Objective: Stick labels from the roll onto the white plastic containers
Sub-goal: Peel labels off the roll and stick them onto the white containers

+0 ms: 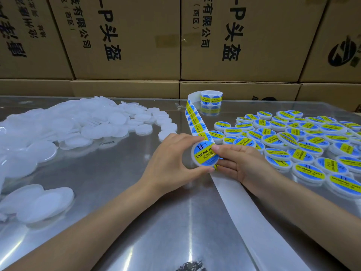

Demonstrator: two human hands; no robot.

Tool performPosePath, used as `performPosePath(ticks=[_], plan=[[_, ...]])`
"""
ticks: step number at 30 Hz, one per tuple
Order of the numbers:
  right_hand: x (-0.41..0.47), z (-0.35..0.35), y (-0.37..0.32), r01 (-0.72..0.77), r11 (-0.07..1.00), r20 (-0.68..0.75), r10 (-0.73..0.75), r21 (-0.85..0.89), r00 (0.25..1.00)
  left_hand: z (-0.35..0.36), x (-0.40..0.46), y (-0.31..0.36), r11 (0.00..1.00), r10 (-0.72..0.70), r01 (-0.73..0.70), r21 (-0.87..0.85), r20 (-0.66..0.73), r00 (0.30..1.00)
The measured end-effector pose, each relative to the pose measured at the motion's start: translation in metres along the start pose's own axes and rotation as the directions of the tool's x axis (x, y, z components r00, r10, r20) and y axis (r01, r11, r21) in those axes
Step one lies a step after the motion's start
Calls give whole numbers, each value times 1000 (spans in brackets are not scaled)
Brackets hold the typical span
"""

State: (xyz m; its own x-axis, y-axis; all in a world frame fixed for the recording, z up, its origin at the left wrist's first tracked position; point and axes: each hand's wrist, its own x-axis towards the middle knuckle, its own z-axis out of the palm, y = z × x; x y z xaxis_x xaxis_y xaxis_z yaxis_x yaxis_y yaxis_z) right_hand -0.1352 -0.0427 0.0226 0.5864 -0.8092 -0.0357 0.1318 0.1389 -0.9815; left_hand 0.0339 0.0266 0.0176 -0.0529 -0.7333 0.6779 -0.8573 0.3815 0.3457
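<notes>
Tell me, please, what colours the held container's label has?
Blue with a yellow band, on the container, in the head view.

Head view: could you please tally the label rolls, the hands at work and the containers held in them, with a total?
label roll: 1
hands: 2, the left hand and the right hand
held container, already labelled: 1
Total: 4
</notes>
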Motion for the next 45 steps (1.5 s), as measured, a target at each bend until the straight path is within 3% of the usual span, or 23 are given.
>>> performPosePath(ticks=[14,19,24,29,31,34,38,40,45], plan=[[-2,3,1,22,999,-46,-24,-42,999,1,0,3,1000,25,-25,3,-56,998],[-4,11,6,135,974,-135,-161,-180,978,0,-1,4,1000,9,-8,20,-53,999],[-5,15,10,373,778,-98,-481,-505,871,-2,0,7,1000,-25,25,-4,-64,998],[-6,11,13,409,532,-21,-628,-742,778,-5,1,9,999,-46,45,-18,-96,994],[-4,8,11,371,505,-15,-607,-779,795,-5,-1,9,999,-43,42,-11,-84,996],[-3,0,5,298,571,-37,-500,-765,865,-5,-1,11,999,-28,27,-18,-76,997],[-4,10,4,321,804,77,-328,-499,941,-7,0,14,998,23,-29,-64,-102,995],[-5,15,4,313,843,81,-309,-438,948,-5,-1,14,996,66,-71,-50,-82,994],[-7,17,3,206,913,-58,-241,-353,969,0,-2,17,997,79,-76,-28,114,990]])
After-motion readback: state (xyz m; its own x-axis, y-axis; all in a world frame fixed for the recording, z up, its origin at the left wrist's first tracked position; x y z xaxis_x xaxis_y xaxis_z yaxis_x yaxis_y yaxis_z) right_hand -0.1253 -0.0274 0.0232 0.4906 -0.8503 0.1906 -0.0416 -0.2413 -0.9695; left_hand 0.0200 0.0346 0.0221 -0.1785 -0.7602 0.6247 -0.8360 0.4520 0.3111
